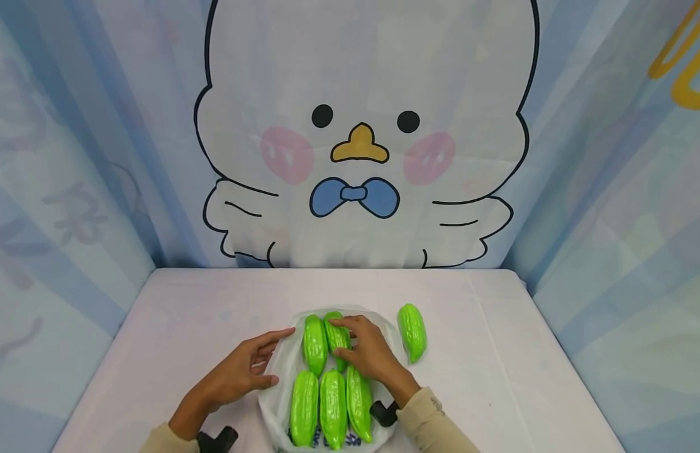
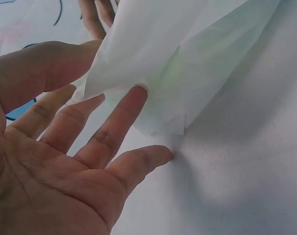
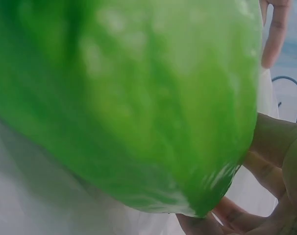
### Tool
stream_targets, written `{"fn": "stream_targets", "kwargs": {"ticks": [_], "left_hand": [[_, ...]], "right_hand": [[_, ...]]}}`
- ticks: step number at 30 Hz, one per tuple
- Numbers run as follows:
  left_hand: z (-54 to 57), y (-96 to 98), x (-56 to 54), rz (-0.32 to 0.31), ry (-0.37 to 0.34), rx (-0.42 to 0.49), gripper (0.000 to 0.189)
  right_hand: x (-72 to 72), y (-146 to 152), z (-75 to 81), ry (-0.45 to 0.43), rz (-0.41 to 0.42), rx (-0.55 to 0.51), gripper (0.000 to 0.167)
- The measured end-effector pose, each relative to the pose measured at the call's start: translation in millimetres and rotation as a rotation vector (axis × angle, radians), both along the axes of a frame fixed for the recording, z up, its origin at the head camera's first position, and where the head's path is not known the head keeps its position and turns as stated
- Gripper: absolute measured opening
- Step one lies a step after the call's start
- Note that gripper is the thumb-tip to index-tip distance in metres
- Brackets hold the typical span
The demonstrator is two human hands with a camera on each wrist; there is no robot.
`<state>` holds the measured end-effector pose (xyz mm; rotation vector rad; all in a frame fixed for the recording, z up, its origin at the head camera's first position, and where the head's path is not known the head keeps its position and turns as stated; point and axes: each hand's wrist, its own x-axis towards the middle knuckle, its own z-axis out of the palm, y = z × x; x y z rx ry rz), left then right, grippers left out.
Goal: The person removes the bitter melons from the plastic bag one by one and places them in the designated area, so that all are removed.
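Note:
Several glossy bright-green bitter melons, among them a front-left one (image 1: pixel 304 409), lie in two rows on a white plastic bag (image 1: pixel 278 402) in the head view. My right hand (image 1: pixel 372 349) grips the back-row bitter melon on the right (image 1: pixel 334 333), fingers at its far end and thumb lower down. In the right wrist view, a large green bitter melon (image 3: pixel 153 107) hides much of that hand. On the bag's left side, my left hand (image 1: pixel 239 371) touches the thin edge with spread, mostly straight fingers (image 2: pixel 114 122).
One more bitter melon (image 1: pixel 412 332) lies on the white-covered table (image 1: pixel 485 377), right of the bag. Behind the table hangs a curtain (image 1: pixel 361 75) with a cartoon bird, and blue-white curtains flank both sides.

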<state>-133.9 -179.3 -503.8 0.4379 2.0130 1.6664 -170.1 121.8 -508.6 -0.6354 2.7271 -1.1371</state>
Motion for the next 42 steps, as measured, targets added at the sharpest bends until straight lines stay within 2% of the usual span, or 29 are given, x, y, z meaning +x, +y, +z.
{"fn": "stream_targets", "kwargs": {"ticks": [10,16,28,35,42], "left_hand": [[-0.2,1.2,-1.1,-0.005,0.006,-0.001,0.087],[1.9,2.5,-1.8,-0.001,0.031,-0.025,0.086],[2.5,3.1,-2.0,0.002,0.028,-0.028,0.085],[3.2,3.7,-1.9,0.007,0.025,-0.04,0.085],[5.1,4.8,-1.9,0.012,0.033,-0.055,0.085]], "right_hand": [[6.1,3,3.5,-0.031,-0.044,-0.025,0.059],[7.8,7,7.8,-0.036,-0.051,-0.058,0.059],[11.2,10,15.8,-0.078,-0.053,-0.111,0.063],[17.9,12,27.2,-0.088,-0.045,-0.133,0.063],[24.0,16,39.1,-0.059,-0.049,-0.149,0.063]]}}
